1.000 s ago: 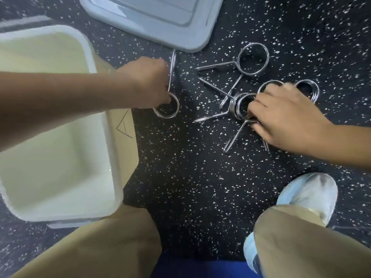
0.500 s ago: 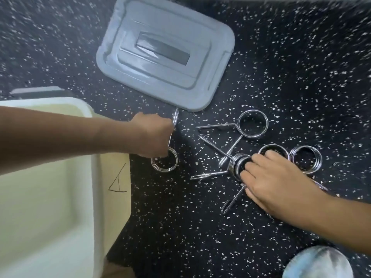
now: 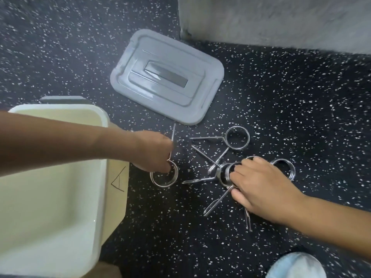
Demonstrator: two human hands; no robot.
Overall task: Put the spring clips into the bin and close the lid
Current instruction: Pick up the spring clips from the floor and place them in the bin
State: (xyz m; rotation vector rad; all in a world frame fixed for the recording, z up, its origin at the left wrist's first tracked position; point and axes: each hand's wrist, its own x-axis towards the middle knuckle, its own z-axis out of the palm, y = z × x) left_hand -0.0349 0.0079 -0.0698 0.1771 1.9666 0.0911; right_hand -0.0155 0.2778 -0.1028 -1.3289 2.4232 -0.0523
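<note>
Head view: we are kneeling over a dark speckled floor (image 3: 281, 109). Cream bin (image 3: 104, 125) sits at 9 o'clock, open, with no clips seen inside; grey lid (image 3: 166, 77) lies flat on the floor at 12 o'clock, well apart from the bin.

Left hand (image 3: 154, 151), reaching across the bin's rim, is clenched on the handle wires of one spring clip (image 3: 164, 175); its ring rests on the floor just beside the bin wall. Right hand (image 3: 259, 183) lies over a tangled cluster of clips (image 3: 224, 173) at 3 o'clock, fingers curled onto the rings; whether it grips any firmly, we cannot tell. One more clip (image 3: 236, 138) lies free above the cluster.

Step in hand, as we judge it: first pickup, nothing binned. Next we lift the left clip clear, swing toward 9 o'clock, drop it; the cluster needs untangling or a bunched lift.
</note>
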